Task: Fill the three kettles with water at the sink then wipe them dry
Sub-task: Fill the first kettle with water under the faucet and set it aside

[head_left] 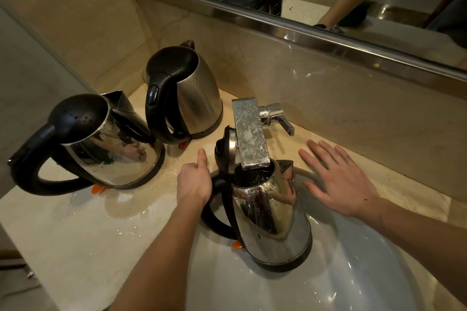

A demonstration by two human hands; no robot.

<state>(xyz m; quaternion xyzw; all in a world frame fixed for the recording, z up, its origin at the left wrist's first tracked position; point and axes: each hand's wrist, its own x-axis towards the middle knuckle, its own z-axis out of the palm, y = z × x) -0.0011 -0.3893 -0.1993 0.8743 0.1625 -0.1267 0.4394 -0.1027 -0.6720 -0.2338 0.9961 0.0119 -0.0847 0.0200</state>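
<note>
1. The held kettle [273, 214] hangs over the sink [379, 272], its lid [227, 149] tipped open and its mouth right under the end of the spout [249, 131].
2. The left hand [193, 183] grips its handle [214, 219], curled round it with the thumb lying along the top.
3. The kettle's long axis leans: the mouth is up and away under the spout, the base is lower and nearer the person.
4. The right hand [338, 179] holds nothing. Its fingers [321, 156] are straight and slightly spread, flat over the sink rim and bench [75, 235] just right of the kettle.
5. The lever [280, 118] lies beyond those fingertips and a little to their left, close by and apart from them. The right hand is much nearer to it than the left, so working the tap looks like its job.
6. Water may be in the kettle, but I cannot tell whether the tap is running.
7. The left kettle [111, 149] and back kettle [197, 98] stand on the bench with lids shut, beaded with drops, so wiping appears not yet done.
</note>
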